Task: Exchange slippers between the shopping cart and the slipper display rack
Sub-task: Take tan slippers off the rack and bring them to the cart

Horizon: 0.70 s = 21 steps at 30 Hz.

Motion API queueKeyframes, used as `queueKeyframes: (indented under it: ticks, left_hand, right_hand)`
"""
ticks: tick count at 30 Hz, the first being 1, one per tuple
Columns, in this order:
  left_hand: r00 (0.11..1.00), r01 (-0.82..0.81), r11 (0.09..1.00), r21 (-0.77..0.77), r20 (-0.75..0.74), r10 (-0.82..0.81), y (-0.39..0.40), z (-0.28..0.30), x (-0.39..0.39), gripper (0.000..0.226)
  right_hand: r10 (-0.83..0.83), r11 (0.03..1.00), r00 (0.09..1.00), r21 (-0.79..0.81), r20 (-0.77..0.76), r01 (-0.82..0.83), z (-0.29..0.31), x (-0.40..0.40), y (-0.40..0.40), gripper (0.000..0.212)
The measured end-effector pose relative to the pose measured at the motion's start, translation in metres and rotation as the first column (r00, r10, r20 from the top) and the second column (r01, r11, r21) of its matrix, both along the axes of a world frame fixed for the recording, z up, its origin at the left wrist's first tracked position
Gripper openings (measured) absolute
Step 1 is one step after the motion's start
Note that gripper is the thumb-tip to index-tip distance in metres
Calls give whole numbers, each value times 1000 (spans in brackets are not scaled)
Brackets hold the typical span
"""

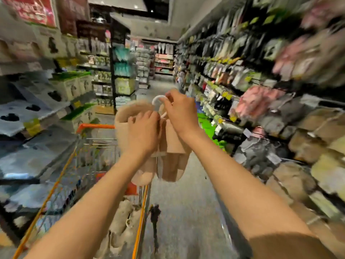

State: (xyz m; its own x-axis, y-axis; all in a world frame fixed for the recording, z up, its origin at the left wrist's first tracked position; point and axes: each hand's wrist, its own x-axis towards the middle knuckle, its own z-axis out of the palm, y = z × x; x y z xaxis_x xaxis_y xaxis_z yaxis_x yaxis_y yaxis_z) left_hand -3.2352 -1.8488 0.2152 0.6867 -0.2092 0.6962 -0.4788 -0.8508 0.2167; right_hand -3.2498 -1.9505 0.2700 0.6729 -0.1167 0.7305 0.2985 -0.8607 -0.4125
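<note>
A pair of soft, beige, fuzzy-looking slippers point(173, 161) hangs from a thin white plastic hanger hook point(157, 101), held up in the aisle above the wire shopping cart point(89, 146) with its orange rim. The right hand point(182, 112) pinches the hook at the top, so the slippers dangle below its grip. The left hand point(143, 129) curls round the slippers' upper edge. Paler slippers point(121, 221) lie in the cart. The slipper display rack point(280, 118), blurred, lines the right side.

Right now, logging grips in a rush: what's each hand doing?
Left hand: holding the beige slippers.
Right hand: fingers pinching the white hanger hook.
</note>
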Motion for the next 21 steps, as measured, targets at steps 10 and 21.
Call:
queueKeyframes:
  ticks: [10, 21]
  left_hand:
    - [729, 684, 727, -62, 108, -676, -171, 10, -226, 29]
    - [48, 989, 30, -148, 115, -992, -234, 10, -469, 26]
  right_hand:
    - [-525, 822, 843, 184, -119, 539, 20, -289, -135, 24]
    - [-939, 305, 341, 347, -45, 887, 9, -552, -143, 25]
